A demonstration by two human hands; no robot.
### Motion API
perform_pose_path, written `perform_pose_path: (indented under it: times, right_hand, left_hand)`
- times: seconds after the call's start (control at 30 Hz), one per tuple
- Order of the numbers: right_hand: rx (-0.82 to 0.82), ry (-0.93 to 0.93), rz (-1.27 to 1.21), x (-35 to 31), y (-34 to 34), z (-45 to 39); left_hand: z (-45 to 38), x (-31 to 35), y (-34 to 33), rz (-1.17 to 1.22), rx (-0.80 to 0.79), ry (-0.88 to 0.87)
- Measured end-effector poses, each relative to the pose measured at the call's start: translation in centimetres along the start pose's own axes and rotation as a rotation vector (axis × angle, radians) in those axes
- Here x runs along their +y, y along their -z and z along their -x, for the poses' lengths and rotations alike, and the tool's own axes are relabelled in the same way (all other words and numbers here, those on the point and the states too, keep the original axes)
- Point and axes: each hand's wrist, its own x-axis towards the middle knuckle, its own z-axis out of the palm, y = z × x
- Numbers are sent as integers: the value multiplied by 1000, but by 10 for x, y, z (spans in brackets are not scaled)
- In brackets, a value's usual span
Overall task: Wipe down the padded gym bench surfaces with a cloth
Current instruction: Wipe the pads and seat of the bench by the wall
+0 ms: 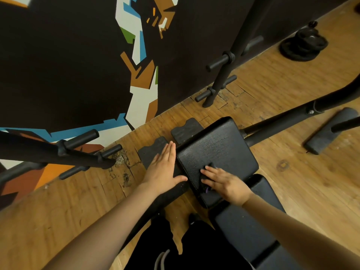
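Legs: the person's dark trousers (194,248) fill the bottom middle, nearest the camera, with a grey cord hanging at their left edge.
Rack: at far left a black rack upright (48,152) slants across the floor, short pegs sticking out of it.
Left hand: the left hand (163,168) lies flat with fingers straight and together, thumb spread toward the pad; it rests along the left edge of the black pad and holds nothing.
Foot plates: two dark ridged plates (153,151) lie on the wooden floor (58,211) just beyond the left fingertips.
Black pad: the padded bench section (218,147), black and grained, sits between the two hands and stretches away from them.
Cloth: a dark cloth (207,181) lies on the near part of that pad, mostly hidden under the right hand, a purple scrap showing at its near edge.
Right hand: the right hand (224,184) presses palm-down on the cloth, fingers spread and nearly straight.
Lower pad: a second, greyer pad (245,227) runs toward the bottom right.
Weights: black plates (302,45) sit stacked on the floor, far right.
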Motion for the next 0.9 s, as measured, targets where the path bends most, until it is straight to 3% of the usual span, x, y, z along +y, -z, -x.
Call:
perform_pose_path:
  times: [0.33,0.5,0.63,0.9]
  right_hand:
    - [175,-217,74,14,25,-111]
    - [252,-332,39,-8,2,-23]
    - [192,-459,26,-16,-12,44]
    - [199,-360,121,1,6,0]
  left_hand:
    - [-11,14,-5,-50,60,61]
    - [-11,9,1,-65,8,31]
    - [-11,8,-1,-69,-6,19]
    - [-13,10,-2,-107,-19,16]
